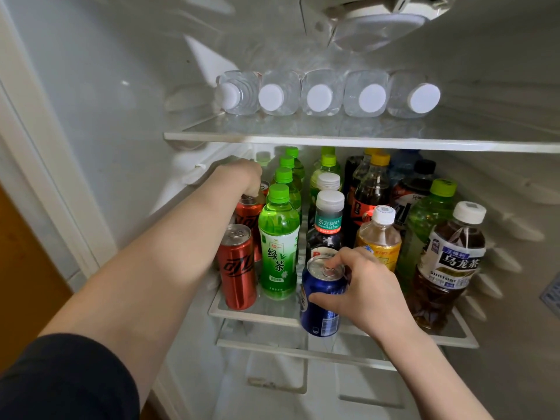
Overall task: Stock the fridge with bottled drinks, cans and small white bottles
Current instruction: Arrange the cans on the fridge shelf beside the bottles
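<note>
Right now, your right hand (366, 286) holds a blue can (321, 298) at the front of the fridge's lower shelf (257, 316). The thumb is on the side and the fingers curl over the lid, a firm grip. The can tilts a little and its base hangs just below the shelf's front rim, so it is not yet set down. Your left hand (239, 177) reaches deep along the left side, curled over the top of the rear red can (247, 213). Its fingers are hidden, so I cannot tell whether that grip clamps the can or only rests there. The front red can (238, 268) stands just beside a green tea bottle (278, 241). Behind the blue can stands a dark bottle (328, 219) with a grey cap, and to its right a yellow bottle (378, 237). To do this well, I judge you should lift the can clear of the rim and straighten it. Then lower it into the front gap between the green tea bottle and the yellow bottle, and release only once its base sits flat.
</note>
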Motion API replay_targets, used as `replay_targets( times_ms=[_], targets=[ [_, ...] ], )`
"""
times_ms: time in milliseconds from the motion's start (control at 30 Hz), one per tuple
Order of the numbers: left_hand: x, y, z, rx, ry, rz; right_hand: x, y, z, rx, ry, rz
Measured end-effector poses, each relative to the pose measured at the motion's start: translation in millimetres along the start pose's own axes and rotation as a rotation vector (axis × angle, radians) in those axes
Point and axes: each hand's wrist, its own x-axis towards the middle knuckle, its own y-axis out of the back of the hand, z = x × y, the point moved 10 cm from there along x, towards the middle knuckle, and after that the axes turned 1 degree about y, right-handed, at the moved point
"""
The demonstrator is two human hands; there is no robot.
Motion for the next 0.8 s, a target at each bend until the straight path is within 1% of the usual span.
replay_targets(
  times_ms=[100, 200, 267, 333, 433, 700, 800],
  targets=[
    [6, 2, -3, -0.039, 0.017, -0.011, 0, 0, 0, -0.002, 0.002, 0.000],
    [13, 16, -5, -0.059, 0.019, 0.075, 0, 0, 0, -0.009, 0.004, 0.001],
    [19, 22, 1, -0.057, -0.022, 0.087, 0, 0, 0, -0.011, 0.004, 0.001],
    [24, 20, 5, -0.041, -0.050, 0.071, 0, -1, 0, -0.017, 0.005, -0.006],
    [33, 14, 6, -0.011, -0.044, 0.045, 1, -1, 0, -0.024, 0.005, -0.008],
    [52, 2, 6, -0.014, -0.066, -0.002, 1, 0, -1, -0.011, 0.006, 0.007],
    [57, -5, 7, -0.027, -0.056, -0.080, 0, 0, 0, -0.005, 0.001, 0.002]
  ],
)
